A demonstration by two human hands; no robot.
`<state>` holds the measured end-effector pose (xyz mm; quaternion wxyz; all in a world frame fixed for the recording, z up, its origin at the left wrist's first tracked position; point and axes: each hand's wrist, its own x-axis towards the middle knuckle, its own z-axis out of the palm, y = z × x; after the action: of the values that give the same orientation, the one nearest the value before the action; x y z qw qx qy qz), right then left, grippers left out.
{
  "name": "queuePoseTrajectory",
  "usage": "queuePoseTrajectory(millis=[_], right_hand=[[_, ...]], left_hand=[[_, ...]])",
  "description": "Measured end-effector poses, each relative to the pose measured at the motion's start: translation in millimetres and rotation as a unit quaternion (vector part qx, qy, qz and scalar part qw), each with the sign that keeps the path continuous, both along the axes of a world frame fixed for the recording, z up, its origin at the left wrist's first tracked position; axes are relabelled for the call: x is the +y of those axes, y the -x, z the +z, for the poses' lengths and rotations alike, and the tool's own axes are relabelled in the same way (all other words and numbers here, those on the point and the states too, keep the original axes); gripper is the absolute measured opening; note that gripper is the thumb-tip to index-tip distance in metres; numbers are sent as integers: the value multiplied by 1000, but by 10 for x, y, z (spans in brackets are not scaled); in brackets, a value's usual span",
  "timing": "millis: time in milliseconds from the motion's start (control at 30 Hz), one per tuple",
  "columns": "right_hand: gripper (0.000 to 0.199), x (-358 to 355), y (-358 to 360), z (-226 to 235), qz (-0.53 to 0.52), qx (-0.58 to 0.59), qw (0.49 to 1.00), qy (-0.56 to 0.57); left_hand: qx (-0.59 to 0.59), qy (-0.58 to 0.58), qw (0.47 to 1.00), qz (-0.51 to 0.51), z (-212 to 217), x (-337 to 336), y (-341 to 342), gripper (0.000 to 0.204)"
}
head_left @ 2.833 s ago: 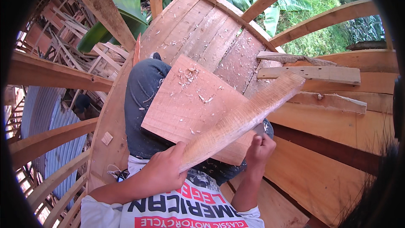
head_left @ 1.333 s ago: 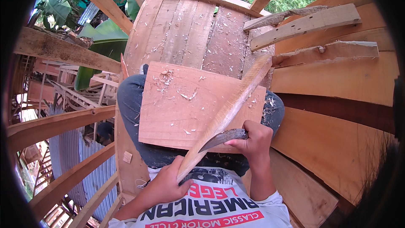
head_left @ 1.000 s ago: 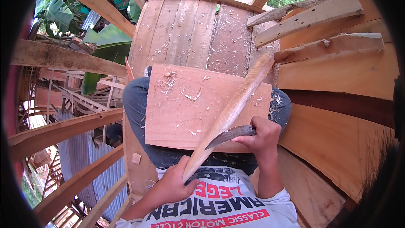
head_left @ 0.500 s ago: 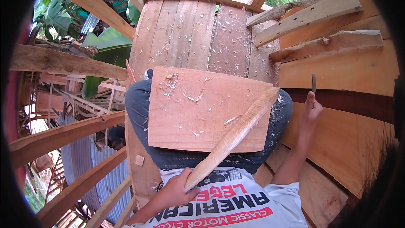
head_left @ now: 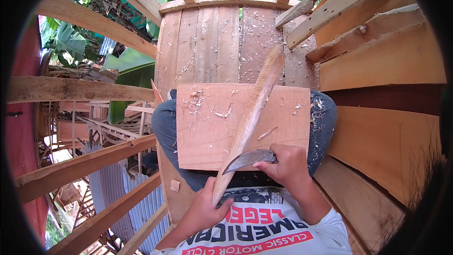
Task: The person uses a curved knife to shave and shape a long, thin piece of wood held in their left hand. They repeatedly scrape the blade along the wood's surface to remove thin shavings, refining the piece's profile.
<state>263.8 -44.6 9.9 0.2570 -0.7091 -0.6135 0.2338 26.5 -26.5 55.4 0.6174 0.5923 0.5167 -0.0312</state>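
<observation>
My left hand (head_left: 209,206) is closed round the near end of a long piece of wood (head_left: 254,119), which slants away across a flat board on my lap. In my right hand (head_left: 289,164) is a knife with a curved grey blade (head_left: 250,159); my fingers hide its handle. The blade lies against the wood a little beyond my left hand. The wood's side is pale and roughly whittled, and its far end sticks out past the board's far edge. Wood shavings (head_left: 194,98) lie on the board (head_left: 207,134), mostly at its far left corner.
I sit cross-legged on a plank floor (head_left: 207,42) strewn with shavings. Wooden beams (head_left: 85,163) and corrugated metal sheets (head_left: 144,203) are on the left. Boards (head_left: 382,146) line the right side, with loose timber pieces (head_left: 339,9) at the far right.
My right hand has come in from the far right, bringing the blade onto the wood. The wood's far end has swung left and away, now pointing more straight ahead.
</observation>
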Motion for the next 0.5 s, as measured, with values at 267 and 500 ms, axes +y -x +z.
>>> queuePoseTrajectory(millis=[267,500], right_hand=[[63,61,-360,-94,-144,-47,988,10],[69,20,-1152,-87,-308,35,950,-40]], left_hand=[[71,-32,997,-21,95,-37,-103,51],[69,-40,996,-48,-3,-96,30,53]])
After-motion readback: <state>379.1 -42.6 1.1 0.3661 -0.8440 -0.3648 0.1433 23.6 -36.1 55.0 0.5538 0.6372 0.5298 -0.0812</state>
